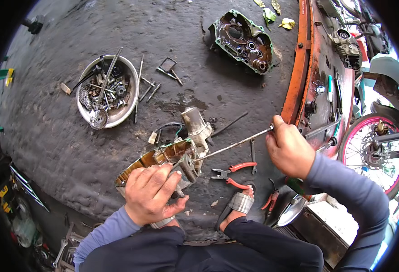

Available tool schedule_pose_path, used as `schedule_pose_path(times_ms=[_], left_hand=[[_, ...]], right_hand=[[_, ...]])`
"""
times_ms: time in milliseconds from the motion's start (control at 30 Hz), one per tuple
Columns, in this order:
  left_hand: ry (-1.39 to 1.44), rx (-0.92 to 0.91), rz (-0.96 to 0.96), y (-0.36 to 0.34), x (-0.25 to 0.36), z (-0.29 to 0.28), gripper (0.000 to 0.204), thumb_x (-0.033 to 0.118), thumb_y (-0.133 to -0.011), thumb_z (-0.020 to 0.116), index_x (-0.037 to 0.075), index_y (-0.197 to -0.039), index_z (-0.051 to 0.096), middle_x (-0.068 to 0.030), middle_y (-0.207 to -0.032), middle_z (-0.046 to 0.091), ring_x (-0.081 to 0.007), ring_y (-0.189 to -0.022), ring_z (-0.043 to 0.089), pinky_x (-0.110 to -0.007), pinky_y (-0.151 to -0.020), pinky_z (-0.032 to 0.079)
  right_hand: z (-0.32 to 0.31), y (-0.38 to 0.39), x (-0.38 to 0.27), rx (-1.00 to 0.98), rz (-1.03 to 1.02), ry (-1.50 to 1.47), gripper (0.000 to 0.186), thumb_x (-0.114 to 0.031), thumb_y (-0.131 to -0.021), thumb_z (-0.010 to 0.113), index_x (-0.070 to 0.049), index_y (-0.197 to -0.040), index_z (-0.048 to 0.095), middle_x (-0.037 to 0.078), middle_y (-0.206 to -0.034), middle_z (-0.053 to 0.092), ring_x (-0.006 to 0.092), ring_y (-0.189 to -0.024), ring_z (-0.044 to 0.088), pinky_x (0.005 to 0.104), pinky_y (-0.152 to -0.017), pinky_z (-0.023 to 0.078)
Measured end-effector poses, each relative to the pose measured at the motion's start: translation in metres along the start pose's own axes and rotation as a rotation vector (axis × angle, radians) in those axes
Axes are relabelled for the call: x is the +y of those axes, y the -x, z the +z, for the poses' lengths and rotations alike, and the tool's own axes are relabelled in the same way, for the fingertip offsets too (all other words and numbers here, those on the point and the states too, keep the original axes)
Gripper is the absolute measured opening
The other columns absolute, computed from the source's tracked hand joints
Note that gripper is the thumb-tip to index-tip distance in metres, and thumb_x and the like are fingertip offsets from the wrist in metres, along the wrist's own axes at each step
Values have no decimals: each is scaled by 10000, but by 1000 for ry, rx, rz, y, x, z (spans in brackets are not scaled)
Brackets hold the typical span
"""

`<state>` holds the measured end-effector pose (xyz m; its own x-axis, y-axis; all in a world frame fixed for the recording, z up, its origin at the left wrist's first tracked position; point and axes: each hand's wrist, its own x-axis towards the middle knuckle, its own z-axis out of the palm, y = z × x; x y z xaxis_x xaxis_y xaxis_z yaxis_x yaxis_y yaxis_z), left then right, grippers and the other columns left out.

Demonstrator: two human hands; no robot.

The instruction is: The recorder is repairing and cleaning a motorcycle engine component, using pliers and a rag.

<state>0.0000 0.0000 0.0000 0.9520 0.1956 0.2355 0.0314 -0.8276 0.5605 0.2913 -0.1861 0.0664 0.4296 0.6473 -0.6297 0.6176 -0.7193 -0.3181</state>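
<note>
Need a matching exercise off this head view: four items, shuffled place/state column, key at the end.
1. Long metal rod
2. Metal bowl
3. Open red-handled pliers
4. Far crankcase half

A. Beside a slim wrench
B. Near fallen leaves
C. One end at the right hand
D. Filled with loose bolts and other hardware

Pairs: 1-C, 2-D, 3-A, 4-B
</note>
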Motion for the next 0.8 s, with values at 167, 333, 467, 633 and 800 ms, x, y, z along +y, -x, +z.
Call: schedule_pose_path(times_ms=[167,333,467,633,800], left_hand=[[39,-2,3,-5,-2,-4,508,393,-717,807,46,-1074,706,-126,-1090,673,-285,-885,662,-406,-756,501],[61,1,11,-5,-5,-3,514,392,-715,818,42,-1074,704,-135,-1080,674,-290,-866,662,-411,-743,506],[65,6,-15,-7,-4,-5,514,392,-717,824,41,-1072,704,-139,-1073,676,-294,-863,666,-409,-737,511],[72,1,-19,-7,-6,0,517,398,-722,824,41,-1077,704,-139,-1072,677,-294,-855,668,-413,-728,512],[26,6,-19,-2,-1,-4,439,412,-813,763,89,-1106,716,-94,-1085,679,-252,-859,671,-373,-727,486]], right_hand=[[34,-2,9,385,-129,-208,202,13,-932,529,43,-1117,453,225,-655,546,447,-603,599,483,-558,443],[62,-23,38,668,-439,-283,184,-48,-889,525,24,-1058,531,87,-612,469,211,-462,488,354,-468,368],[67,-49,53,829,-651,-265,243,-210,-941,502,23,-986,559,84,-644,497,202,-474,488,340,-477,371],[61,-33,28,746,-500,-406,346,-298,-1017,435,14,-945,564,84,-698,491,173,-569,480,324,-548,378],[56,-19,-18,730,19,-843,240,-170,-980,469,-41,-778,488,-40,-708,353,63,-661,317,274,-577,240]])
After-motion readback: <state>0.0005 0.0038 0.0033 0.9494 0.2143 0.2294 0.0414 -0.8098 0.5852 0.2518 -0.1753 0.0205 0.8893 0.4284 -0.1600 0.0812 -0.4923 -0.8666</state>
